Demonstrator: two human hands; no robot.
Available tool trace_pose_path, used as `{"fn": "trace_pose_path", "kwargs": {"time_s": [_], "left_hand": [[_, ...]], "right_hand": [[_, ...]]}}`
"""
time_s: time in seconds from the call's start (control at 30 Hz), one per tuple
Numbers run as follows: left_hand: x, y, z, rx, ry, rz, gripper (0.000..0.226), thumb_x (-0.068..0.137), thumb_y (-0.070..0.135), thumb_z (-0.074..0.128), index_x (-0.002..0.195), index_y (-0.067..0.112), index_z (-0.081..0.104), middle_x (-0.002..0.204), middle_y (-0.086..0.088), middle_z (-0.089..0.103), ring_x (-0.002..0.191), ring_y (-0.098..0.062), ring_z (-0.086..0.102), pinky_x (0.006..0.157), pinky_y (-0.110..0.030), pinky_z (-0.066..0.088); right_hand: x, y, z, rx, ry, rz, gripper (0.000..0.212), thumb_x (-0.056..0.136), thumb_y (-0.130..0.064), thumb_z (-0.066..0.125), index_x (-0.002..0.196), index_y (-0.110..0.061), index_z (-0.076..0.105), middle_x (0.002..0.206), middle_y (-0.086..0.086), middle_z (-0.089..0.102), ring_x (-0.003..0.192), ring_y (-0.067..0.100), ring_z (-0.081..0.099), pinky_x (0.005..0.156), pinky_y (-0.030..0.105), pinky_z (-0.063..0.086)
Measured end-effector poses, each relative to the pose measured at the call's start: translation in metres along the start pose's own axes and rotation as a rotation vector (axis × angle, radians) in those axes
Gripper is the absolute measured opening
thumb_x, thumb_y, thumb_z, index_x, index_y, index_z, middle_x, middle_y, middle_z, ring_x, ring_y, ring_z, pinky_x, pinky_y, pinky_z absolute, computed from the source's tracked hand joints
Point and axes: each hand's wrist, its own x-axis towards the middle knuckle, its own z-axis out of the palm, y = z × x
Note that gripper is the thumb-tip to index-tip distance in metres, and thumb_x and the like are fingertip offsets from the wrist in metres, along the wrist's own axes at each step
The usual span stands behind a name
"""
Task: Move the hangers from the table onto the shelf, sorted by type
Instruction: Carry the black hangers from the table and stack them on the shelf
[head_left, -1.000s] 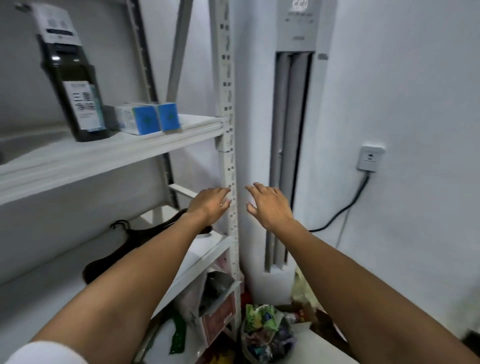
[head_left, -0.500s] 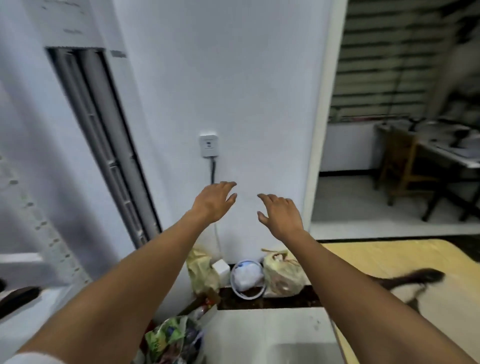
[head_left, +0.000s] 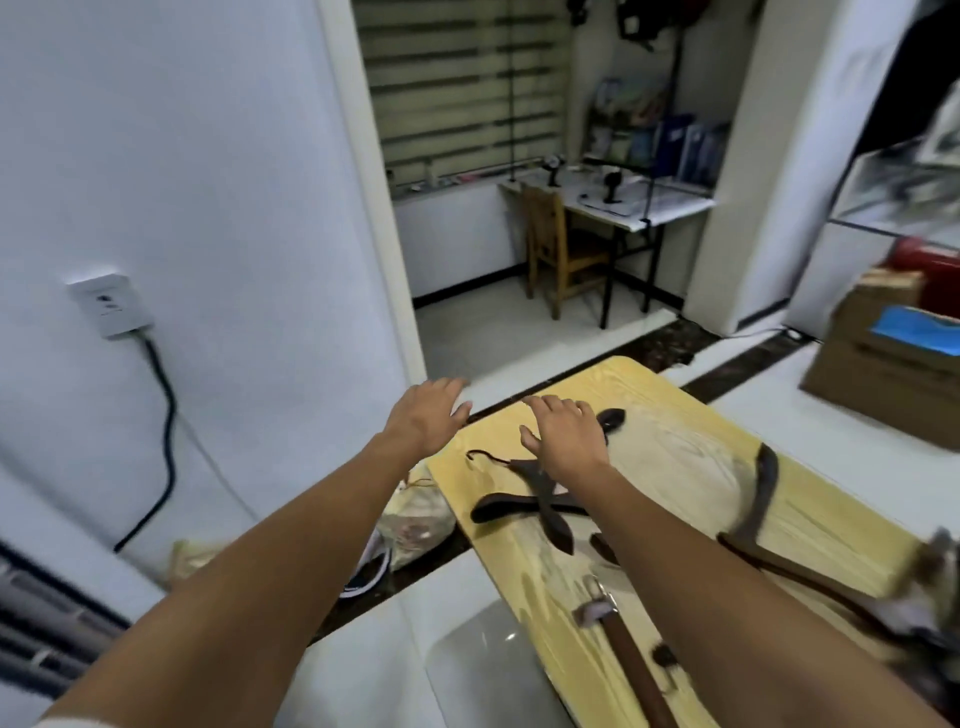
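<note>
A light wooden table stretches from centre to lower right. Dark brown wooden hangers lie crossed on its near-left part, partly under my right forearm. Another dark hanger curves along the right side, and a brown clip hanger lies near the bottom edge. My right hand hovers over the crossed hangers, fingers spread, holding nothing. My left hand hangs in the air past the table's left edge, also spread and empty. The shelf is out of view.
A white wall with a socket and black cable is on the left. Plastic bags sit on the floor beside the table. Behind are a chair and desk. Cardboard boxes stand at the right.
My view has swung right, from the shelf past the wall to the table. Both hands stayed spread and empty and are now above the table's left end.
</note>
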Motion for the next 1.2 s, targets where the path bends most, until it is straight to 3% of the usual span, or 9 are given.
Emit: {"fn": "trace_pose_path", "kwargs": {"time_s": [0.23, 0.53, 0.9, 1.03, 1.2], "left_hand": [[0.034, 0.052, 0.058, -0.003, -0.144, 0.087, 0.043, 0.101, 0.034, 0.029, 0.14, 0.017, 0.036, 0.14, -0.009, 0.048, 0.127, -0.028, 0.043, 0.104, -0.039, 0.033], [0.073, 0.073, 0.137, -0.015, -0.406, 0.103, 0.045, 0.101, 0.037, 0.028, 0.139, 0.013, 0.035, 0.135, -0.014, 0.049, 0.124, -0.032, 0.046, 0.099, -0.041, 0.037], [0.094, 0.074, 0.196, -0.162, -0.625, -0.111, 0.057, 0.099, 0.043, 0.035, 0.141, 0.007, 0.029, 0.142, -0.015, 0.042, 0.131, -0.032, 0.041, 0.104, -0.04, 0.036], [0.099, 0.086, 0.208, -0.263, -0.615, -0.19, 0.058, 0.096, 0.041, 0.045, 0.138, 0.004, 0.029, 0.14, -0.018, 0.042, 0.129, -0.032, 0.042, 0.1, -0.039, 0.039], [0.104, 0.093, 0.224, -0.242, -0.587, -0.22, 0.069, 0.093, 0.029, 0.055, 0.143, 0.005, 0.015, 0.139, -0.023, 0.03, 0.127, -0.033, 0.036, 0.105, -0.035, 0.034]], "right_hand": [[-0.03, 0.07, 0.02, -0.015, -0.06, 0.209, 0.044, 0.098, -0.038, 0.036, 0.139, -0.02, 0.039, 0.136, 0.005, 0.05, 0.124, 0.026, 0.046, 0.105, 0.038, 0.031], [-0.043, 0.099, 0.064, -0.072, -0.202, 0.374, 0.044, 0.099, -0.038, 0.037, 0.139, -0.019, 0.038, 0.134, 0.006, 0.051, 0.123, 0.027, 0.046, 0.104, 0.039, 0.03], [-0.021, 0.093, 0.111, -0.111, -0.304, 0.408, 0.043, 0.1, -0.039, 0.034, 0.138, -0.019, 0.04, 0.13, 0.005, 0.053, 0.122, 0.026, 0.046, 0.105, 0.038, 0.029], [-0.022, 0.101, 0.12, -0.126, -0.347, 0.435, 0.042, 0.1, -0.04, 0.033, 0.135, -0.018, 0.041, 0.128, 0.006, 0.054, 0.121, 0.027, 0.046, 0.104, 0.038, 0.029], [-0.026, 0.114, 0.137, -0.117, -0.427, 0.492, 0.04, 0.099, -0.039, 0.036, 0.132, -0.017, 0.044, 0.128, 0.006, 0.054, 0.121, 0.027, 0.046, 0.103, 0.039, 0.03]]}}
